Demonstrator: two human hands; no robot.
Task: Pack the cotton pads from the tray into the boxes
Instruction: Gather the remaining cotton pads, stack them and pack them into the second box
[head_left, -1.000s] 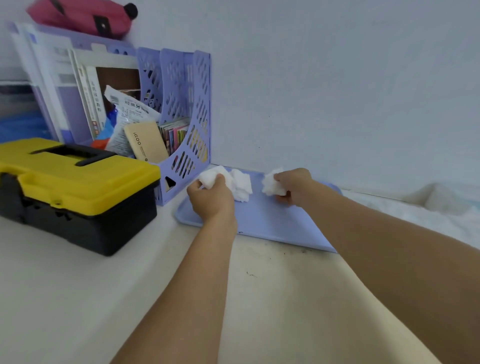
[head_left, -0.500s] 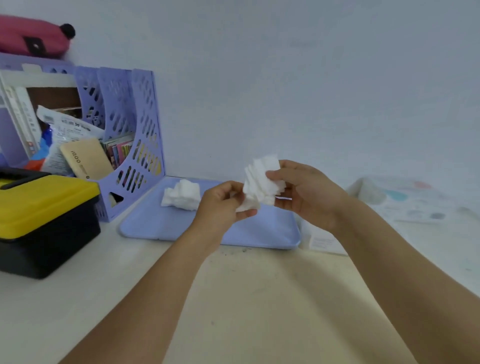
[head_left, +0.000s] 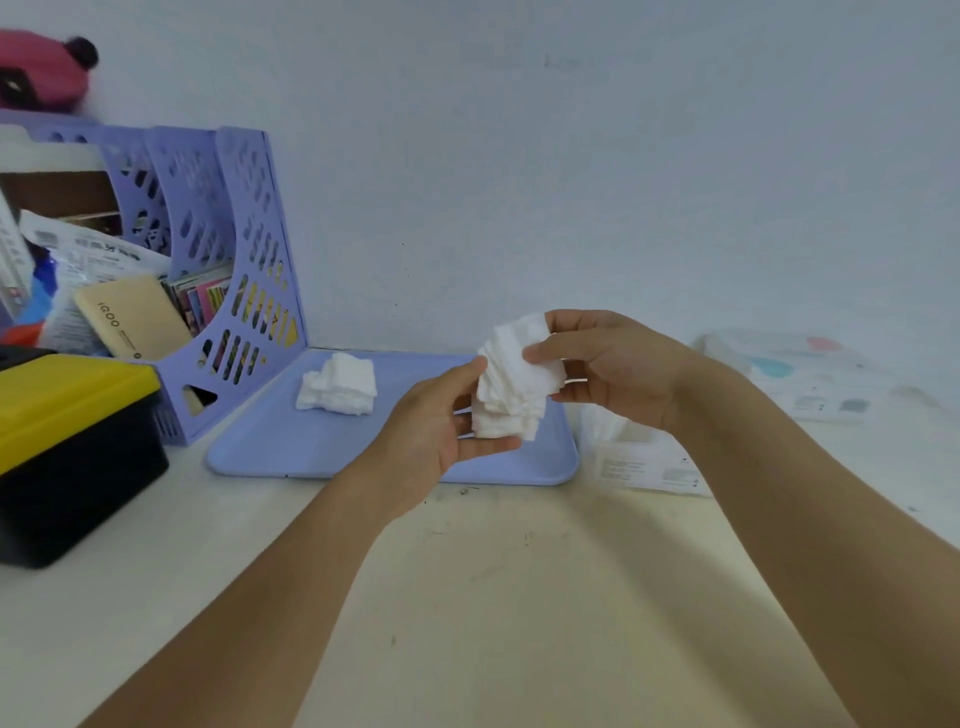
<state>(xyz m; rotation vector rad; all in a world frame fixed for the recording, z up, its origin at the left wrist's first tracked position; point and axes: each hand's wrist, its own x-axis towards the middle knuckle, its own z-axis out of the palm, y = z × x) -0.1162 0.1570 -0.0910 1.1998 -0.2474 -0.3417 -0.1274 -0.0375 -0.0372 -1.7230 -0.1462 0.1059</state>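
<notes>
Above the tray (head_left: 291, 452) I have both grips on one stack of pads (head_left: 514, 384) — right hand (head_left: 613, 374) pinching its top, left hand (head_left: 441, 431) cupping below — a second pile (head_left: 340, 384) lies on the tray.

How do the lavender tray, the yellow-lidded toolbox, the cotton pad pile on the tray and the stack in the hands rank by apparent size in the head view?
1. lavender tray
2. yellow-lidded toolbox, cropped at the left edge and nearer, so unsure against the tray
3. stack in the hands, nearer the camera
4. cotton pad pile, close to the stack; not sure
</notes>
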